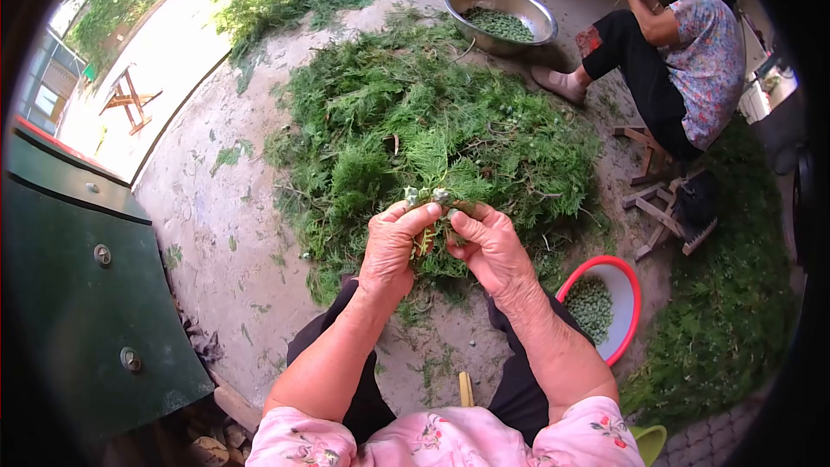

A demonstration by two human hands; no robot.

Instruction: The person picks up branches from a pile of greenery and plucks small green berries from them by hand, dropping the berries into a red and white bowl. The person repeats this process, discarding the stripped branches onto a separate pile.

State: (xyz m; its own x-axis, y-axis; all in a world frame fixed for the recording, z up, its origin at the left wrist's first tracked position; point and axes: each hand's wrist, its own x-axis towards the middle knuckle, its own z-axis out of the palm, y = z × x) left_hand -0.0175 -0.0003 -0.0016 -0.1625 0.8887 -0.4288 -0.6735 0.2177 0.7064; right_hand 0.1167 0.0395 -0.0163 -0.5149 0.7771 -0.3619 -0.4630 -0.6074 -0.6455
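Note:
A green conifer sprig (443,175) with small pale-green knobbly cones (442,196) is pinched between my two hands in the middle of the head view. My left hand (393,246) is closed, its thumb and fingers gripping the sprig beside the cones. On the other side, my right hand (491,246) is closed too, thumb and index finger pressed at the cones; the fingertips partly hide what they grip. Beneath and beyond both hands spreads a large pile of cut green branches (372,104) on the concrete floor.
A white basin with a red rim (624,290), part-filled with green cones (590,307), stands right of my knee. Farther off is a metal basin (497,41) of cones. A person (705,60) sits at right beside wooden stools (661,212). A green panel (78,294) stands left.

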